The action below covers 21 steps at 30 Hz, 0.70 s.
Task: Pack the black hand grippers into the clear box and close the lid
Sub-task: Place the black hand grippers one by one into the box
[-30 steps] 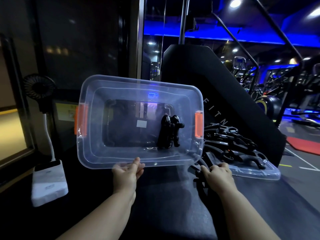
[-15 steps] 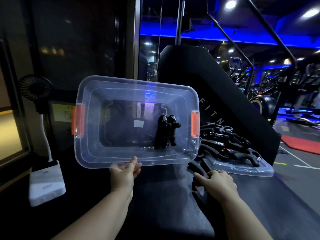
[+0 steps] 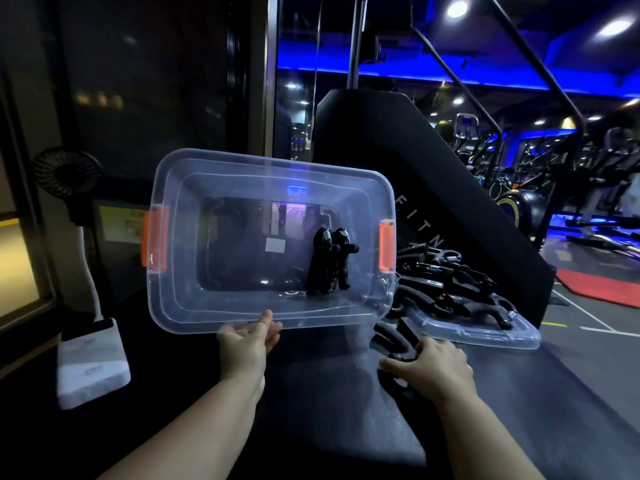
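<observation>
White letters "FITN" are showing on the black panel [image 3: 420, 223] while the left grip [image 3: 247, 344] is pinching the tilted box [image 3: 180, 188] by its near rim, grippers [image 3: 329, 261] lying inside, and the right grip [image 3: 433, 367], drawn back from the lid [image 3: 485, 336], is clasping one gripper [image 3: 405, 330] on the surface [image 3: 329, 410].

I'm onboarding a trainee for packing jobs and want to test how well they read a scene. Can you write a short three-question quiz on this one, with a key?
1. True or false: the left hand holds the clear box tipped up by its near rim, opening facing the camera.
2. Where is the lid? A) on the box B) flat on the dark surface, under a pile of grippers C) inside the box
3. What does the right hand grip?
Key: 1 true; 2 B; 3 a black hand gripper.
</observation>
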Each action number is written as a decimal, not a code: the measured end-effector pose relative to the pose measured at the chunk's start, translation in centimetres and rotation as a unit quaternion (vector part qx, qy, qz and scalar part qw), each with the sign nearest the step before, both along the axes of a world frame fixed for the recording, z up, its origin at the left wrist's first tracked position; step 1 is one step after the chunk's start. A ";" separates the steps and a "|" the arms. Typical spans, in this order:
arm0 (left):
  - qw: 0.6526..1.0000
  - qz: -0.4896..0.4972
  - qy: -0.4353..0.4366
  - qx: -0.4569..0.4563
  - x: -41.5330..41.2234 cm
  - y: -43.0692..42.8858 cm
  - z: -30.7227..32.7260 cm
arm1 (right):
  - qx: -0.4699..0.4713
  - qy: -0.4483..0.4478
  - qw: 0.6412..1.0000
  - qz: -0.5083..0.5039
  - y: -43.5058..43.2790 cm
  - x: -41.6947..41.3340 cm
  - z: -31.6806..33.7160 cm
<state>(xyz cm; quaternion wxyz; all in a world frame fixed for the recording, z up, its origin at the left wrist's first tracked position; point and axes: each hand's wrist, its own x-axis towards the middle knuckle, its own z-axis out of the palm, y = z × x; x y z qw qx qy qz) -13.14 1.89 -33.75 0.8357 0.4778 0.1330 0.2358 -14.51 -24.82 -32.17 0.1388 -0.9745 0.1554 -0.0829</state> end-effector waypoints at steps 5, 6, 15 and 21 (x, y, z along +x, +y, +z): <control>1.000 -0.001 0.001 -0.005 0.1 0.0 -0.1 | 0.179 -0.097 0.979 -0.026 -0.4 0.1 0.4; 1.000 -0.002 0.002 -0.006 0.1 0.0 -0.1 | 0.204 -0.116 0.972 -0.027 -0.5 0.1 0.3; 1.000 -0.002 0.003 -0.010 0.4 0.2 -0.3 | 0.195 -0.237 0.952 -0.025 -0.9 0.4 0.6; 1.000 -0.002 0.003 -0.014 0.4 0.1 -0.3 | 0.188 -0.236 0.953 -0.021 -0.7 0.8 0.5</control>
